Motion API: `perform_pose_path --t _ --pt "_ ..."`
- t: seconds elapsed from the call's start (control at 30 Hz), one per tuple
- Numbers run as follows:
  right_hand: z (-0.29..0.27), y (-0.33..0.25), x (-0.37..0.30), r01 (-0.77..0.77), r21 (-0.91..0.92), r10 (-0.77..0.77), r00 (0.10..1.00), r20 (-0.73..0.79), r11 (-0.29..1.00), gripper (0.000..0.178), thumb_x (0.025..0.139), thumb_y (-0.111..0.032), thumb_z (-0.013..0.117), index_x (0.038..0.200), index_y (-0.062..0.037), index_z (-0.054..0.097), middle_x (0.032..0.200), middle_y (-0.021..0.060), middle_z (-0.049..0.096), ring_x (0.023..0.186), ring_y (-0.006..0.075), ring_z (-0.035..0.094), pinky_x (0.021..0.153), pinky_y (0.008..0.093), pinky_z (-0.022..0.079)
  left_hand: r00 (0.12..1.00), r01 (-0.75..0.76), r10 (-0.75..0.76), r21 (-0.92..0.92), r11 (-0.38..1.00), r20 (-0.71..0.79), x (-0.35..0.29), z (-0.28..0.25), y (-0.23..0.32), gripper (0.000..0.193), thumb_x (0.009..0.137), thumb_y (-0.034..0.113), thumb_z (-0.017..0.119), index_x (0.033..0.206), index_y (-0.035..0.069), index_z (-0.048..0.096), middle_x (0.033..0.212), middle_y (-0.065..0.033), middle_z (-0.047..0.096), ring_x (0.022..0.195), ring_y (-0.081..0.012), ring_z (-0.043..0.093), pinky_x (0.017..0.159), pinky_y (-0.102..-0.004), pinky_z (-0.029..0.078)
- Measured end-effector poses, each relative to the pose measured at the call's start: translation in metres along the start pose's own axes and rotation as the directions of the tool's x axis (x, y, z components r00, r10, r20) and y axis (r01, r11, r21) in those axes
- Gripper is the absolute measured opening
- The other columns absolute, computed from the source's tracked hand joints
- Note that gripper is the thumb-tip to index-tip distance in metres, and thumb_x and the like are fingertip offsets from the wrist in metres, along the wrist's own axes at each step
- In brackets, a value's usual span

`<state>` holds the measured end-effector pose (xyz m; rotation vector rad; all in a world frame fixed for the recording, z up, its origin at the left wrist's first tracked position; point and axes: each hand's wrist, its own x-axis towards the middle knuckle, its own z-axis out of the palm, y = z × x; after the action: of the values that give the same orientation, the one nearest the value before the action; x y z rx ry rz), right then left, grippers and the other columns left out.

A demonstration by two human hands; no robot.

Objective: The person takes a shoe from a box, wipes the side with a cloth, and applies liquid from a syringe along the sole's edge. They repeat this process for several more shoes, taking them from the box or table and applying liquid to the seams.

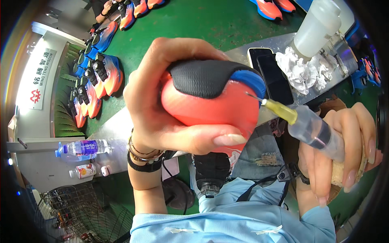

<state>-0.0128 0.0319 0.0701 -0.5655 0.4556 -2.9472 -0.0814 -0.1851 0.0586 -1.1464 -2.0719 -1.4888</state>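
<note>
My left hand (148, 97) is wrapped round a coral, black and blue shoe (206, 107), thumb along its near side. The shoe is tilted, with its rounded end raised toward me. My right hand (348, 137) grips a translucent syringe (310, 127) with a yellow needle hub (279, 111). The thin needle's tip lies over the coral surface, near the blue edge; whether it touches cannot be told. A tan, rough-looking piece (344, 172) sits under the right fingers, its kind unclear. Below the shoe a black part with a clear end (210, 178) shows.
Several orange and blue shoes (107, 77) stand on the left, more at the back. A phone (275, 77), crumpled white paper (293, 71) and a white plastic bottle (318, 32) lie or stand right. A water bottle (83, 150) lies left. Another person's hand (106, 7) shows far left.
</note>
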Motion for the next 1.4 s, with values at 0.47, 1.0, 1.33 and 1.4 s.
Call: perform_pose_path --t 0.47,1.0,1.33,1.4 --pt "-0.048 0.014 -0.003 0.125 -0.059 -0.107 0.964 0.243 0.99 0.025 0.08 -0.024 0.057 0.08 -0.0051 0.041 0.066 0.0102 0.051 0.033 0.0226 0.048 0.031 0.0247 0.044 0.992 -0.01 0.034 0.191 0.982 -0.119 0.001 -0.003 -0.012 0.083 0.064 0.065 0.057 0.107 -0.003 0.037 0.087 -0.021 0.054 0.075 -0.0264 0.058 0.066 -0.0328 0.049" --pt "-0.092 0.054 -0.027 -0.081 -0.196 0.081 0.997 -0.007 0.977 0.059 0.075 -0.06 0.045 0.085 -0.0016 0.046 0.071 0.0164 0.053 0.049 0.016 0.053 0.04 0.0222 0.045 0.965 -0.037 0.129 0.368 0.929 -0.228 -0.011 -0.039 -0.047 0.055 0.081 0.048 0.048 0.104 0.0 0.034 0.099 -0.0256 0.051 0.087 -0.0312 0.055 0.079 -0.0375 0.043" --pt "-0.107 0.052 -0.056 -0.363 -0.231 0.336 0.93 -0.148 0.903 0.062 0.077 -0.057 0.047 0.093 0.0027 0.045 0.077 0.0174 0.055 0.053 0.0149 0.055 0.041 0.0204 0.042 0.89 0.253 -0.081 0.339 0.906 -0.448 -0.026 -0.059 -0.067 0.044 0.086 0.037 0.042 0.116 0.006 0.035 0.096 -0.0058 0.046 0.081 -0.0106 0.049 0.072 -0.0249 0.043" --pt "-0.11 0.051 -0.06 -0.383 -0.266 0.354 0.923 -0.15 0.885 0.062 0.077 -0.057 0.047 0.093 0.003 0.046 0.078 0.0175 0.055 0.053 0.0143 0.055 0.041 0.0201 0.042 0.848 0.34 -0.161 0.286 0.896 -0.504 -0.026 -0.059 -0.068 0.04 0.087 0.036 0.041 0.114 0.006 0.038 0.098 -0.0048 0.045 0.082 -0.0102 0.048 0.071 -0.0244 0.042"
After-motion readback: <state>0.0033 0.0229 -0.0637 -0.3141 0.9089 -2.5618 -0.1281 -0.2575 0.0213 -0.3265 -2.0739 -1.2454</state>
